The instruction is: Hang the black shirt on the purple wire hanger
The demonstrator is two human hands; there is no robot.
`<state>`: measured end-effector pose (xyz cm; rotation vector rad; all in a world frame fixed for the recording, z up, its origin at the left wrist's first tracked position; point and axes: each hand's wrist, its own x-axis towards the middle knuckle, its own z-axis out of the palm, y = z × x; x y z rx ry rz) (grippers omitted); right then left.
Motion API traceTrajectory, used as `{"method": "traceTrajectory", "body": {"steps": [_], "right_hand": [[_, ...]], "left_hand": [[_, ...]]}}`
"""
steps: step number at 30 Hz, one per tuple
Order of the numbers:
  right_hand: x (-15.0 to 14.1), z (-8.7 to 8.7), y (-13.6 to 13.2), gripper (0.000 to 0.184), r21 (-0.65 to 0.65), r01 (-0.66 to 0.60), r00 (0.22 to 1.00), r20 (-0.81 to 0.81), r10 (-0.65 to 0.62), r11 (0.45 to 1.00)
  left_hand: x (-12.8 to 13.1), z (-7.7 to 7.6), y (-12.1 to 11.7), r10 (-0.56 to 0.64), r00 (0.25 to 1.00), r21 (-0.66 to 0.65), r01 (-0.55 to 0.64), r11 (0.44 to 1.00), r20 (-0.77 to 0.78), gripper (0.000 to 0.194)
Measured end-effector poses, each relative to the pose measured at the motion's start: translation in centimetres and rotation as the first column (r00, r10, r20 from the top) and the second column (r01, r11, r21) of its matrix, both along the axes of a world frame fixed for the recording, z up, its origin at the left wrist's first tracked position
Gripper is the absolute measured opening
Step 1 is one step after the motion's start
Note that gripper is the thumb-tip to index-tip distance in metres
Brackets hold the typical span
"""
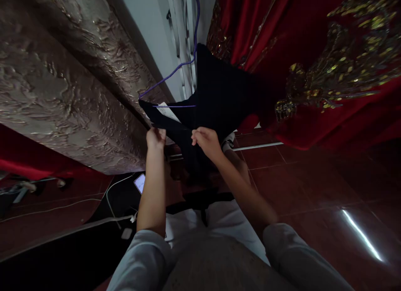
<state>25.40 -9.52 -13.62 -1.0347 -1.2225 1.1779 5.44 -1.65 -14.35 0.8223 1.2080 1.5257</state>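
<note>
A dark, nearly black garment (219,90) hangs on a purple wire hanger (169,77) in front of me. A pale paper or label (168,112) shows at its upper left edge, beside the hanger's lower bar. My left hand (156,138) is closed on the garment's left edge, fingertips partly hidden. Nearer the middle, my right hand (206,140) pinches the dark cloth with thumb and fingers. Between both hands the cloth's edge runs fairly straight. Its lower part drops into shadow, so its full shape cannot be made out.
White metal bars (184,40) stand behind the hanger. Textured beige fabric (75,86) hangs at left, red fabric with gold sequins (354,61) at right. A lit phone (139,183) and white cables (108,195) lie at lower left. The floor (300,178) is reddish tile.
</note>
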Motion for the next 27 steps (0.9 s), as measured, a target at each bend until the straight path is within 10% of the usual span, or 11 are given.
{"method": "traceTrajectory", "body": {"steps": [5,10,13,16,22,27], "right_hand": [[4.9,-4.7,-2.5,0.041,-0.114,0.243,0.97,0.0,-0.245,0.963],[6.0,-4.9,-3.4,0.042,-0.024,0.243,0.963,0.13,-0.238,0.97],[4.0,-3.2,-2.8,0.068,0.117,0.031,0.972,0.228,-0.058,0.993],[2.3,-1.6,-2.5,0.047,0.121,-0.091,0.977,0.205,0.065,0.988],[4.7,1.8,-2.2,0.019,0.017,-0.329,0.883,0.359,0.302,0.944],[5.4,4.9,3.4,0.019,0.37,-0.05,0.949,0.307,-0.072,0.928]], "left_hand": [[2.3,-2.8,-2.7,-0.106,0.994,-0.148,0.101,0.984,-0.025,0.011],[4.2,1.9,-5.2,-0.314,0.934,0.138,0.339,0.931,-0.173,0.014],[6.6,5.4,-7.3,-0.328,0.772,0.3,0.545,0.783,-0.545,0.017],[8.3,6.5,-8.9,-0.254,0.59,0.318,0.693,0.647,-0.767,0.021],[4.5,1.1,-8.9,-0.621,0.356,-0.089,0.818,0.568,-0.698,0.069],[-0.7,-0.5,-8.8,-0.655,0.123,-0.374,0.737,0.564,-0.745,0.058]]}}
